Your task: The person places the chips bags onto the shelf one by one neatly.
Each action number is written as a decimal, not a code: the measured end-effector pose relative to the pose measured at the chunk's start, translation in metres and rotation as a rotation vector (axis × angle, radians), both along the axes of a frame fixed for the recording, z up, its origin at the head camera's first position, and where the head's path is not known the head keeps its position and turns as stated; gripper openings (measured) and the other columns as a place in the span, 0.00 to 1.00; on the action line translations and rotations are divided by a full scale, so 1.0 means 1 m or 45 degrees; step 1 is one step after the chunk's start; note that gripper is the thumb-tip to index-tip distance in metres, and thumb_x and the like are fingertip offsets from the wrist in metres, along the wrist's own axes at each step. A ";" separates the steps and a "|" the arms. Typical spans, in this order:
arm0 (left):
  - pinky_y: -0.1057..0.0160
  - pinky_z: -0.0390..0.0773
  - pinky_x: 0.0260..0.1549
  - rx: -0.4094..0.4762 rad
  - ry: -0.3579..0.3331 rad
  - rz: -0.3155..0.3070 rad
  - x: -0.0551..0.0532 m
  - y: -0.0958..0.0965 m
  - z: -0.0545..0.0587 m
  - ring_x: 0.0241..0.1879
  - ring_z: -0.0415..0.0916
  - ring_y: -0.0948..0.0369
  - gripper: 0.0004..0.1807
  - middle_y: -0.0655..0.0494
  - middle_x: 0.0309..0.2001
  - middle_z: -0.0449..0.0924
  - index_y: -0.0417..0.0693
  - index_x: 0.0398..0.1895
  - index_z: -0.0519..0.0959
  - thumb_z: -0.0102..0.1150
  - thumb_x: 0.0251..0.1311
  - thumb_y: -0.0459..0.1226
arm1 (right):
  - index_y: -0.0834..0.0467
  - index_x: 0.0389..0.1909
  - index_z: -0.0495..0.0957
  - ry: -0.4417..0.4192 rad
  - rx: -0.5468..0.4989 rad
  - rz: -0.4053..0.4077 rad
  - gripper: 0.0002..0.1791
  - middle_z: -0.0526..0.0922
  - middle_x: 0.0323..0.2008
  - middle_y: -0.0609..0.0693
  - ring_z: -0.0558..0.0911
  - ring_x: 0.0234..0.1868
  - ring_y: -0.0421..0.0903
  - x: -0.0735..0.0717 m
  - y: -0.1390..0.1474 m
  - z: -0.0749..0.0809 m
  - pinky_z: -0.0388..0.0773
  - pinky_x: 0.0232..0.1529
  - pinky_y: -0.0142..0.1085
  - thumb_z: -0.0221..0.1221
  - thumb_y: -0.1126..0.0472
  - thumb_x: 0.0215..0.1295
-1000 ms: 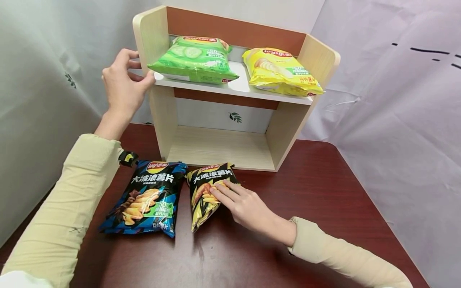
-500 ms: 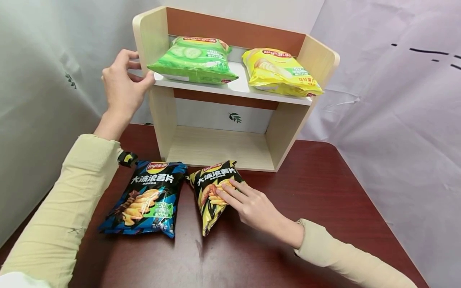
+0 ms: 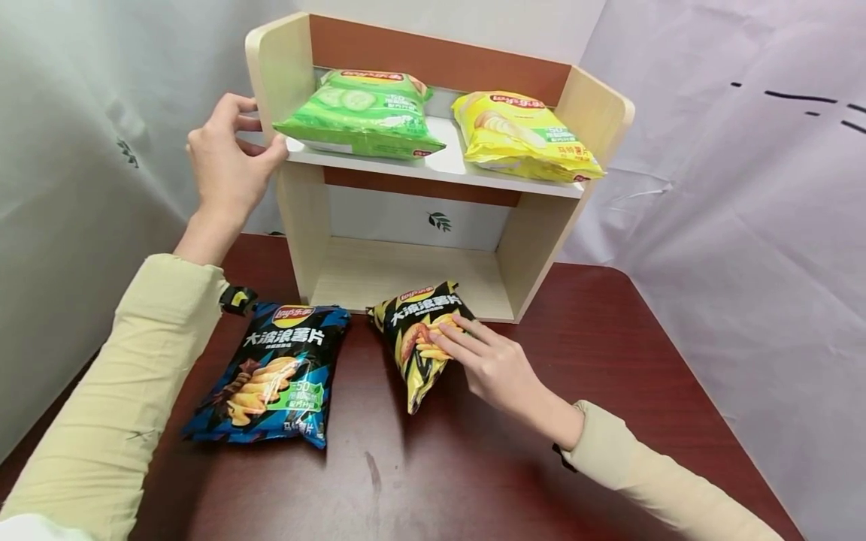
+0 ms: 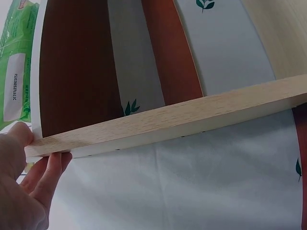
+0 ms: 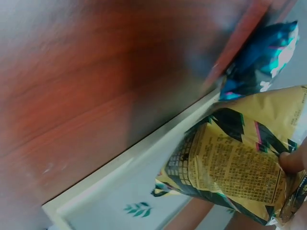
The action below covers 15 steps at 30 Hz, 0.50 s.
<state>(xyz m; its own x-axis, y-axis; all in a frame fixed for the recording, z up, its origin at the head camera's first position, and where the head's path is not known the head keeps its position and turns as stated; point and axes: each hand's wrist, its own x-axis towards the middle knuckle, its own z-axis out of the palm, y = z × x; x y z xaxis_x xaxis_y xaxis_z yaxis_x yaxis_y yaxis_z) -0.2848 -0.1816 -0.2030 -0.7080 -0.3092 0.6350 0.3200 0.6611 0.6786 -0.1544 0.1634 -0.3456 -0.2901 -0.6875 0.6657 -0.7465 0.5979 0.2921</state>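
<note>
My right hand [image 3: 499,370] holds a black-and-yellow bag of potato chips [image 3: 413,338] by its right side, fingers over its front. In the right wrist view the thumb [image 5: 293,160] presses the bag's gold back, and the bag is off the table. My left hand [image 3: 226,161] pinches the left side panel of a small wooden shelf [image 3: 298,225], thumb at the front and fingers on the outer side. On the upper board, a green chip bag [image 3: 365,116] lies near that hand. A blue-and-black chip bag [image 3: 271,376] lies on the table to the left.
A yellow chip bag [image 3: 528,135] lies on the right of the upper board. The shelf's lower compartment [image 3: 413,270] opens behind the held bag. Dark red table [image 3: 609,421] extends to the right. White cloth [image 3: 731,210] hangs around the table.
My right hand has lifted the black-and-yellow chip bag and moved it right and toward the shelf, away from the blue bag. The left hand has kept its place on the side panel.
</note>
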 end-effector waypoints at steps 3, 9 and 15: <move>0.82 0.74 0.29 -0.001 0.004 -0.001 0.000 0.001 0.000 0.20 0.64 0.89 0.19 0.51 0.47 0.85 0.58 0.51 0.78 0.56 0.54 0.47 | 0.54 0.53 0.81 0.015 -0.024 -0.045 0.22 0.86 0.49 0.50 0.83 0.54 0.50 -0.009 0.006 0.001 0.83 0.46 0.40 0.49 0.71 0.61; 0.81 0.75 0.31 0.001 0.004 0.001 0.000 0.001 0.000 0.20 0.64 0.90 0.19 0.51 0.47 0.85 0.58 0.51 0.78 0.56 0.54 0.47 | 0.54 0.51 0.83 0.052 -0.076 -0.105 0.24 0.86 0.47 0.51 0.83 0.53 0.51 -0.030 0.020 0.001 0.83 0.45 0.42 0.54 0.73 0.54; 0.80 0.77 0.32 0.008 -0.004 -0.001 0.000 0.001 0.000 0.20 0.64 0.89 0.20 0.51 0.48 0.85 0.57 0.51 0.78 0.57 0.54 0.48 | 0.54 0.50 0.83 0.062 -0.099 -0.175 0.25 0.87 0.45 0.52 0.84 0.50 0.52 -0.047 0.032 -0.002 0.84 0.38 0.45 0.56 0.74 0.50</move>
